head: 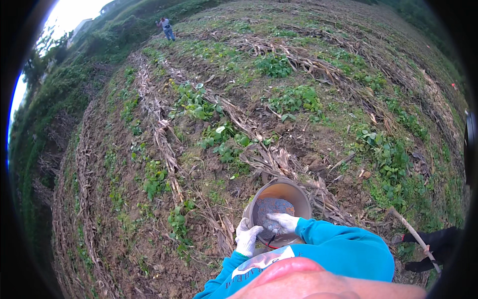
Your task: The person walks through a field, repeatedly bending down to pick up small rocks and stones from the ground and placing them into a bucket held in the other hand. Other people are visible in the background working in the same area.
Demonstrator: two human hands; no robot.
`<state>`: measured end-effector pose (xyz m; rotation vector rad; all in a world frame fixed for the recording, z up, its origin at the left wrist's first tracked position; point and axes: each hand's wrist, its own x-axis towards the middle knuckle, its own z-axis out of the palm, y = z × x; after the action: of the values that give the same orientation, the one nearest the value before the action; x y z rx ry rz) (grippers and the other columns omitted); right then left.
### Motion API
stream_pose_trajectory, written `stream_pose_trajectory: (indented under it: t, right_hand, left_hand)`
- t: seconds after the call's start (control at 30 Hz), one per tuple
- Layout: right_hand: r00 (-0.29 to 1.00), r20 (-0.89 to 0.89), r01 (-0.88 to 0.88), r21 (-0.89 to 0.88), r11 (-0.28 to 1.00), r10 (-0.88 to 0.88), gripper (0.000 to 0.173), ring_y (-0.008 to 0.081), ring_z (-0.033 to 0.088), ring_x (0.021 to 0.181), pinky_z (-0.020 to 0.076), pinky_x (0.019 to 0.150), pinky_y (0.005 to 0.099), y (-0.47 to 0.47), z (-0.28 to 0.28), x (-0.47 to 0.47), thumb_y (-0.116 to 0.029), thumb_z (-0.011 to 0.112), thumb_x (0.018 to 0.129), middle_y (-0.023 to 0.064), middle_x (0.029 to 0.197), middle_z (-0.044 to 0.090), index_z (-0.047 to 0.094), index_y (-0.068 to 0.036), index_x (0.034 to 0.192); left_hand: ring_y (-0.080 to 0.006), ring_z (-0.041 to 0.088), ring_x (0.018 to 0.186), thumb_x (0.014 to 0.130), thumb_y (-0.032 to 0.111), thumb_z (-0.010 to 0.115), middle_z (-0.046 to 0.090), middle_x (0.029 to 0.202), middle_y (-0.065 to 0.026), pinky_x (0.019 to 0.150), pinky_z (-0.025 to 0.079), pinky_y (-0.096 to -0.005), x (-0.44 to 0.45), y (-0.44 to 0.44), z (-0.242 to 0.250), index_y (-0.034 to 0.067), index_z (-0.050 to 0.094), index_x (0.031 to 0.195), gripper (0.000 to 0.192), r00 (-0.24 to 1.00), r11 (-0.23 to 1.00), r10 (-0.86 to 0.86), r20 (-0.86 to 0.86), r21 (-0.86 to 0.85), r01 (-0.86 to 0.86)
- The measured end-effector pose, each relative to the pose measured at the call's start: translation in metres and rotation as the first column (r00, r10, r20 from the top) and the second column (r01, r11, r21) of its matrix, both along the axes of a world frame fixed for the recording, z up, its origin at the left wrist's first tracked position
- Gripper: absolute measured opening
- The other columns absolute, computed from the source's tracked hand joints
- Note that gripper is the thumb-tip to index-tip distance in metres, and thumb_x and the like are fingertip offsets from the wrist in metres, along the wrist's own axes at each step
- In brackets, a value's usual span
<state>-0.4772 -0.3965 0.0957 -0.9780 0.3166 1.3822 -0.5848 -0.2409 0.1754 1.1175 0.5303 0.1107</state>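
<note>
A brown bucket (304,202) is held close against my body, partly filled with blue-grey granules (272,207) mixed with an orange patch. My left hand (247,238), in a white knit glove, grips the bucket's near left rim. Inside the bucket is my right hand (282,223), gloved the same way, with its fingers among the granules. Whether those fingers close around any granules is hidden. A dark strip with a red edge shows at the bucket's near side.
Rows of dry corn stalks (276,160) cross the sloping soil, with leafy green plants (224,140) between them. At right a person's dark-clothed legs (433,243) stand beside a wooden-handled tool (414,233). Another person (166,29) stands far off, near the overgrown field edge (112,41).
</note>
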Motion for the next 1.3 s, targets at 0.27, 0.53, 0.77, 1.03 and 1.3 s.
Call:
stream_pose_trajectory:
  t: [0.27, 0.53, 0.77, 1.03, 1.3]
  right_hand:
    - [0.982, -0.006, 0.190, 0.001, 0.982, -0.190, 0.027, 0.0080, 0.046, 0.050, 0.0320, 0.037, 0.0207, 0.019, -0.012, -0.001, -0.036, 0.054, 0.098, -0.0009, 0.079, 0.057, 0.057, -0.012, 0.109]
    - [0.887, -0.135, 0.454, 0.082, 0.887, -0.442, 0.027, 0.0014, 0.033, 0.047, 0.0229, 0.036, 0.0168, 0.070, 0.019, -0.038, -0.037, 0.052, 0.099, -0.0070, 0.070, 0.046, 0.055, -0.011, 0.105]
    - [0.808, -0.130, 0.583, 0.032, 0.812, -0.575, 0.030, 0.0016, 0.031, 0.046, 0.0205, 0.036, 0.0175, 0.067, 0.027, -0.056, -0.037, 0.050, 0.100, -0.0069, 0.069, 0.046, 0.056, -0.008, 0.107]
    - [0.742, -0.066, 0.669, 0.015, 0.743, -0.667, 0.031, 0.0027, 0.030, 0.046, 0.0211, 0.035, 0.0190, 0.020, 0.022, -0.040, -0.037, 0.048, 0.101, -0.0043, 0.072, 0.046, 0.056, -0.008, 0.106]
    - [0.594, -0.090, 0.804, 0.092, 0.587, -0.800, 0.027, 0.0020, 0.032, 0.047, 0.0230, 0.036, 0.0183, -0.079, 0.011, 0.016, -0.036, 0.048, 0.101, -0.0064, 0.069, 0.041, 0.055, -0.010, 0.105]
  left_hand:
    - [-0.0143, 0.064, 0.083, 0.074, -0.011, 0.063, 0.067, 0.097, -0.0057, 0.075, 0.053, -0.0282, 0.047, 0.046, -0.014, 0.003, 0.059, 0.102, 0.032, 0.977, 0.976, -0.210, 0.023, -0.050, 0.211]
    - [-0.0138, 0.061, 0.071, 0.076, -0.010, 0.062, 0.065, 0.088, -0.0054, 0.067, 0.053, -0.0265, 0.042, 0.096, 0.011, 0.005, 0.055, 0.094, 0.024, 0.950, 0.955, -0.297, -0.093, -0.033, 0.295]
    - [-0.0147, 0.062, 0.072, 0.074, -0.009, 0.061, 0.064, 0.089, -0.0055, 0.068, 0.052, -0.0268, 0.052, 0.105, -0.010, 0.003, 0.057, 0.096, 0.026, 0.893, 0.908, -0.410, -0.188, 0.006, 0.418]
    - [-0.0151, 0.062, 0.073, 0.074, -0.010, 0.061, 0.065, 0.089, -0.0055, 0.069, 0.052, -0.0270, 0.065, 0.078, -0.022, 0.002, 0.058, 0.097, 0.027, 0.868, 0.893, -0.438, -0.232, -0.002, 0.450]
    - [-0.0124, 0.059, 0.072, 0.073, -0.009, 0.061, 0.064, 0.087, -0.0036, 0.070, 0.050, -0.0253, 0.081, 0.022, -0.053, 0.004, 0.056, 0.092, 0.023, 0.875, 0.910, -0.398, -0.276, 0.005, 0.415]
